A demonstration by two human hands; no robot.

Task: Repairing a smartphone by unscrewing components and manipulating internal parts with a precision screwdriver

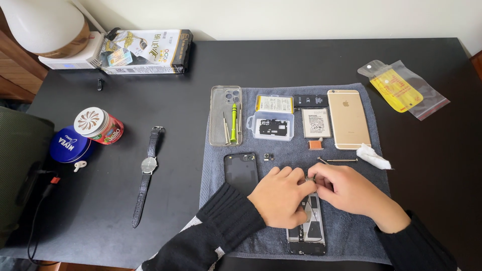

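Observation:
An opened phone (307, 233) with its insides exposed lies on a grey towel (351, 231) at the table's near edge. My left hand (281, 196) rests on its upper part, fingers curled. Beside it, my right hand (346, 189) pinches a small metal part (310, 177) at the fingertips of both hands; what the part is cannot be made out. A black phone back cover (241, 172) lies just left of my left hand. Thin tweezers (337, 160) lie on the towel just beyond my right hand.
Further back on the towel are a clear phone case (224, 116) holding a green screwdriver (233, 122), a small parts box (272, 125), a battery (316, 123), a gold phone (348, 118) and a white wipe (373, 156). A wristwatch (147, 173), two tins and a plastic bag (402, 89) lie on the black table.

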